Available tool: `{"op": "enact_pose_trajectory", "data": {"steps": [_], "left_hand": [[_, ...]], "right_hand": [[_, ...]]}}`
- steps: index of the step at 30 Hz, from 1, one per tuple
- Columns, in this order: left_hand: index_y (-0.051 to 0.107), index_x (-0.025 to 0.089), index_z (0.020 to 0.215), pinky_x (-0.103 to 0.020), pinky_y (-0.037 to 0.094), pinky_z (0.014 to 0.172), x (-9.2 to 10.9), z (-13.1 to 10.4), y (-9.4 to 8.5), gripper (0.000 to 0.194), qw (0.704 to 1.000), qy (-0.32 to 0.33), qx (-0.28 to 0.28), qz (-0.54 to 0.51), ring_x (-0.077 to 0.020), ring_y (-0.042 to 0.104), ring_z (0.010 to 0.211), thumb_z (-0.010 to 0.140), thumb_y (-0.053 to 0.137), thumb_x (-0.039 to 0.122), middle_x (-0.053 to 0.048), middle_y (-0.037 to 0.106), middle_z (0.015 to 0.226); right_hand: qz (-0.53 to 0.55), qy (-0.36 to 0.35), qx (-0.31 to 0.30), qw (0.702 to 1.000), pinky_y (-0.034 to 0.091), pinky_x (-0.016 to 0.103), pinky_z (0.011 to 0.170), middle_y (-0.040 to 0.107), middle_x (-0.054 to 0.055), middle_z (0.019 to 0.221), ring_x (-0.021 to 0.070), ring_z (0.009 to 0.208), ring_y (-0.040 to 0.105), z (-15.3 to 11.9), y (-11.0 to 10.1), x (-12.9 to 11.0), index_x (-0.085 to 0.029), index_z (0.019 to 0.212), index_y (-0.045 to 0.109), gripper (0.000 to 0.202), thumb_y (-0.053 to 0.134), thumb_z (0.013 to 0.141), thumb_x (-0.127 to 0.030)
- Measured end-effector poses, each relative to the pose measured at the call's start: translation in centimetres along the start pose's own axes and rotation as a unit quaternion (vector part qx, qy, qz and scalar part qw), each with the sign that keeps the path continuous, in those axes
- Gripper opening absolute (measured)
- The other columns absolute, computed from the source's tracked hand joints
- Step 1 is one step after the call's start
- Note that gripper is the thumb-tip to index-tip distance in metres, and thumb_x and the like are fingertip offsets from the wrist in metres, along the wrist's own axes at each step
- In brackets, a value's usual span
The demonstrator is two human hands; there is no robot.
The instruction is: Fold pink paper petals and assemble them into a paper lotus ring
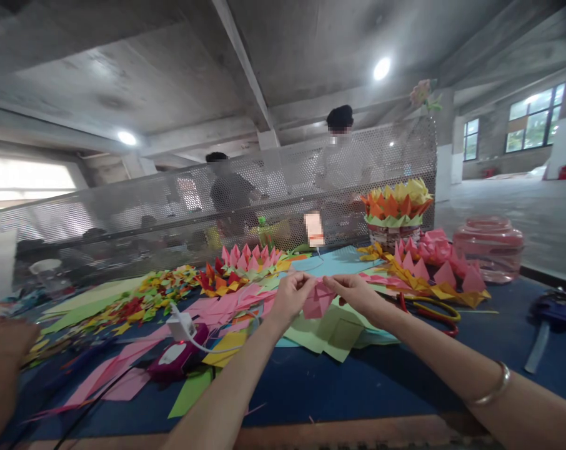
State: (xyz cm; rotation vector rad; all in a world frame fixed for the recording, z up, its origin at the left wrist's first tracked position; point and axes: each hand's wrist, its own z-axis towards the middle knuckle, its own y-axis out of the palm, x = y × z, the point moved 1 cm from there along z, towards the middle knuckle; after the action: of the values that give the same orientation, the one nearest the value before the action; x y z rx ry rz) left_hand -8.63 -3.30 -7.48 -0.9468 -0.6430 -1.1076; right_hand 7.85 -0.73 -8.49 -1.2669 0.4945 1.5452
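Note:
A folded piece of pink paper [318,301] hangs between my two hands, above the middle of the table. My left hand [293,297] pinches its upper left edge between thumb and fingers. At its upper right edge, my right hand [351,292] grips it the same way, with a bangle on that wrist. Beneath it lie light green paper sheets [327,334] and a pale blue sheet [343,259]. Scissors with red and yellow handles [433,312] lie just right of my right hand, partly hidden by the forearm.
Folded-paper lotuses [398,206] stand at the back right near a pink plastic jar [489,247]. A purple power strip [182,353] with a charger [180,325] and cables lies left. Another person's hand [4,362] shows at far left. A perforated metal screen [283,181] stands behind.

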Motion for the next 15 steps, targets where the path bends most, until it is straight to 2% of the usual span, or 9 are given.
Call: {"op": "enact_pose_trajectory", "data": {"steps": [7,15], "left_hand": [[0.061,0.014,0.067,-0.020,0.034,0.055,0.2,-0.2,0.1,0.027,0.999,0.021,-0.015,0.038,-0.0107,0.045,0.058,0.076,0.056,0.039,0.000,0.053,0.062],[0.057,0.014,0.064,-0.020,0.032,0.053,1.6,-0.6,0.3,0.028,0.999,0.020,-0.027,0.039,-0.0090,0.040,0.054,0.077,0.055,0.039,0.002,0.047,0.058]], "right_hand": [[-0.058,-0.043,-0.002,0.997,0.028,0.021,0.048,0.041,-0.004,0.055,0.0083,0.052,0.036,0.3,-0.2,0.5,-0.015,0.061,0.053,0.044,0.046,0.081,-0.054],[-0.082,-0.060,0.000,0.995,0.027,0.021,0.049,0.041,-0.004,0.056,0.0082,0.052,0.034,0.4,-0.3,0.4,-0.015,0.062,0.055,0.039,0.048,0.080,-0.050]]}}
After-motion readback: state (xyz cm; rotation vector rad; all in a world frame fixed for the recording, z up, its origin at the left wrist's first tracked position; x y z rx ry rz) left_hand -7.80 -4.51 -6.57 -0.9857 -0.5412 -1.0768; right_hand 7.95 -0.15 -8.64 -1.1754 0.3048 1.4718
